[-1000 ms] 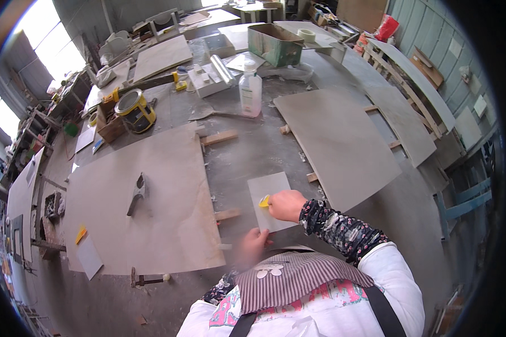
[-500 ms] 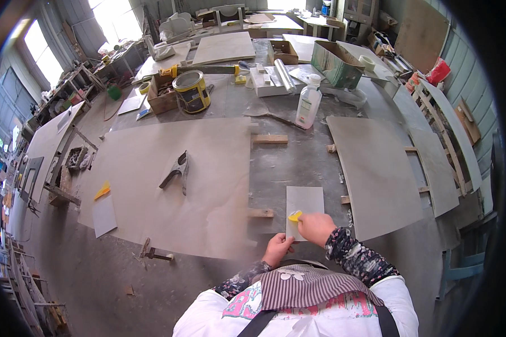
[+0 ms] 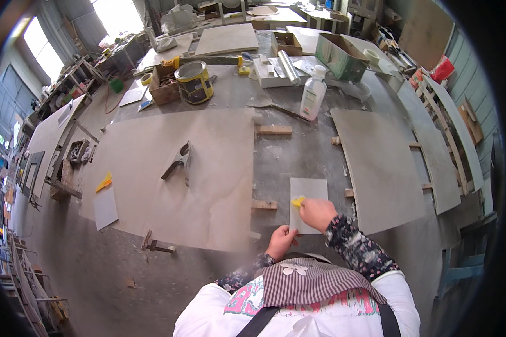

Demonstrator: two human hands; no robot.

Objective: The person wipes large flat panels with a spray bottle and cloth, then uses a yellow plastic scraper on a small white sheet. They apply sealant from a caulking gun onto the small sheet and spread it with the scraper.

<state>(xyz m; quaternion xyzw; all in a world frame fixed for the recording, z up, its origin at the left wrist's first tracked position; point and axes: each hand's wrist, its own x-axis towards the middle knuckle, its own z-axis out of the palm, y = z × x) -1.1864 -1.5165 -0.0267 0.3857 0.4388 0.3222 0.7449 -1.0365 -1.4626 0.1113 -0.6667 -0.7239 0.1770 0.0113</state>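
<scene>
A small light-grey rectangular board (image 3: 313, 189) lies at the near edge of the workbench, between two large slabs. My right hand (image 3: 319, 214) is closed around a small yellow scraper (image 3: 298, 201), whose blade rests on or just over the board's left half. My left hand (image 3: 281, 242) pinches the board's near left corner between thumb and fingers. To the left is a large pale stone-look slab (image 3: 219, 151), with a black-and-grey spring clamp (image 3: 180, 163) lying on it. A second yellow scraper (image 3: 104, 182) and another small grey board (image 3: 105, 209) lie at that slab's left end.
Behind the left slab stand an open yellow-and-black can (image 3: 194, 82) and a box (image 3: 162, 87). A white plastic bottle (image 3: 313, 94) stands farther back, beside a flat spatula (image 3: 281, 109). Wooden strips (image 3: 274, 130) stick out from under the slabs. Another large slab (image 3: 376, 168) lies to the right.
The whole view has shifted a little, so the bench sits higher in it. My right hand has moved the scraper slightly toward the board's far edge. My left hand keeps its grip.
</scene>
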